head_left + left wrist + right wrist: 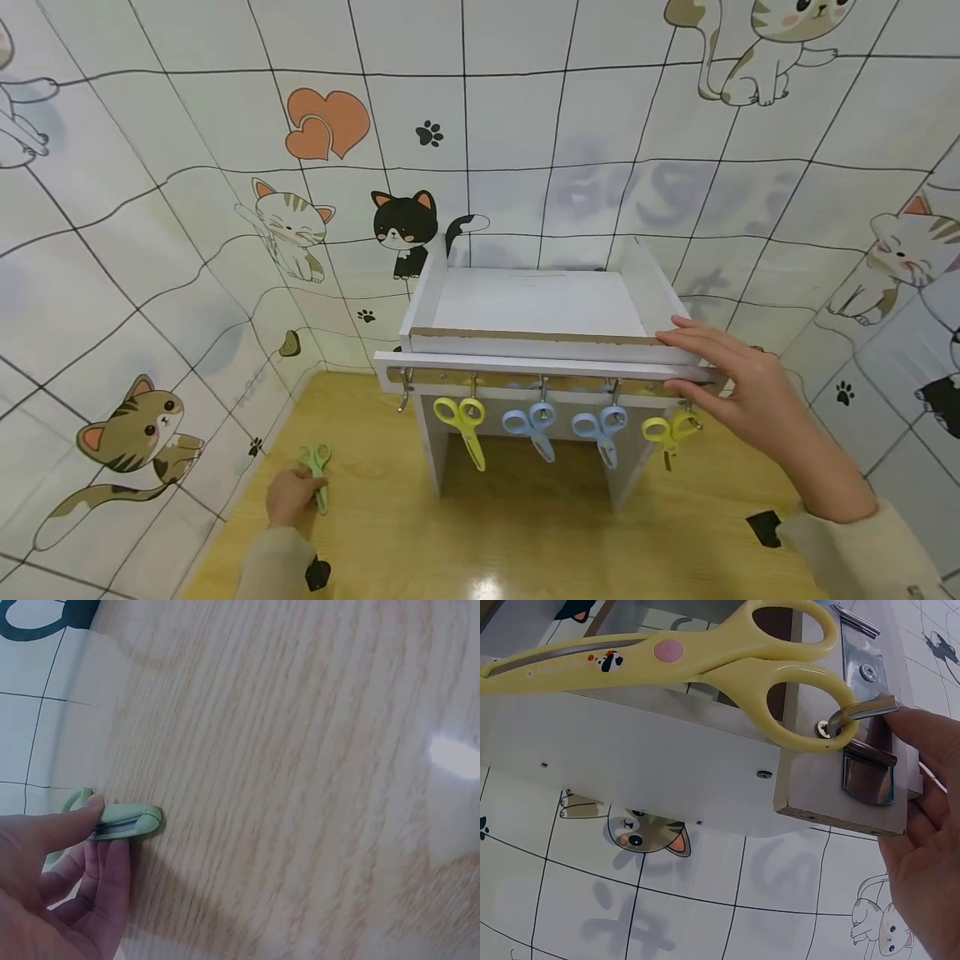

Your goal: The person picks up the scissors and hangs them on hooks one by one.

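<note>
My left hand (291, 498) pinches a pair of light green scissors (131, 817) between thumb and fingers, low over the left side of the table; their finger loops point away from me. My right hand (738, 383) grips the right end of a white rack (555, 348), fingers on top and thumb at the front. In the right wrist view the thumb lies at the tip of a metal hook (866, 711). On that hook hangs a pair of yellow scissors (720, 660). Left along the rail hang blue scissors (603, 427), more blue scissors (536, 423) and yellow scissors (468, 427).
A bare hook (405, 392) is at the rail's left end. The rack stands on a wooden table (375, 542), with a raised-edge tray top. Cat-patterned sheeting (525, 125) hangs behind and at both sides. Black patches (765, 529) lie near each sleeve.
</note>
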{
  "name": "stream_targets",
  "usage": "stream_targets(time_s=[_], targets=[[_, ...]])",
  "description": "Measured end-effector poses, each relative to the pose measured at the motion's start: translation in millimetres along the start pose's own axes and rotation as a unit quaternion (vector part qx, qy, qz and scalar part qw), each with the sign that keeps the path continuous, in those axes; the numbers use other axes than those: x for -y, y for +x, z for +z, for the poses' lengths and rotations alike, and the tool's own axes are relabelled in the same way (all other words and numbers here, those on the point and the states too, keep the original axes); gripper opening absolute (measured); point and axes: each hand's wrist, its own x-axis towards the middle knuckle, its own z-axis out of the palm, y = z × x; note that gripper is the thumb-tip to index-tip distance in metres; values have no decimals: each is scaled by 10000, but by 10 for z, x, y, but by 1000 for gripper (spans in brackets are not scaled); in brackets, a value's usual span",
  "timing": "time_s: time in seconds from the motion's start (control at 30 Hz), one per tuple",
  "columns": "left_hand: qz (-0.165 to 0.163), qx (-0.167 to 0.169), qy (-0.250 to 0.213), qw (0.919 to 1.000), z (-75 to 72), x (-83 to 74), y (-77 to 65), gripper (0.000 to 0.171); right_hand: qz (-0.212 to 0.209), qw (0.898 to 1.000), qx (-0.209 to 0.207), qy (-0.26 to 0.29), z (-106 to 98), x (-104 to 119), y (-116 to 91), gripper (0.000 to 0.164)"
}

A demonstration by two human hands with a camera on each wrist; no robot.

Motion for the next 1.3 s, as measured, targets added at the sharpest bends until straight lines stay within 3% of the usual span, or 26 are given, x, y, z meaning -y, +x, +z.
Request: stream_targets(time_s=[0.2, 0.37, 0.5, 0.63, 0.77, 0.97, 1.13, 1.3], targets=[[-49, -80, -186, 9998, 18, -11, -34, 22, 41, 10000, 47, 21, 5, 6, 5, 75], [-339, 77, -816, 9961, 90, 20, -53, 29, -18, 9999, 39, 133, 6, -6, -10, 67], [-527, 138, -1898, 9803, 121, 31, -52, 27, 12, 9998, 76, 180, 19, -7, 9, 71], [-497, 192, -2912, 9552, 68, -97, -21, 14, 61, 9997, 89, 226, 21, 3, 18, 77], [-43, 350, -3674, 9294, -102, -417, -49, 8, 39, 9996, 51, 281, 11, 2, 11, 74], [1099, 499, -4539, 8829, -494, -1046, -345, 14, 101, 9998, 113, 150, -12, 8, 3, 71], [2172, 605, -4727, 8519, -737, -1450, -632, 22, 117, 9998, 74, 145, -14, 8, -1, 69], [3049, 965, -4679, 8239, -817, -1674, -899, 30, 102, 9998, 51, 170, -4, 4, -5, 65]])
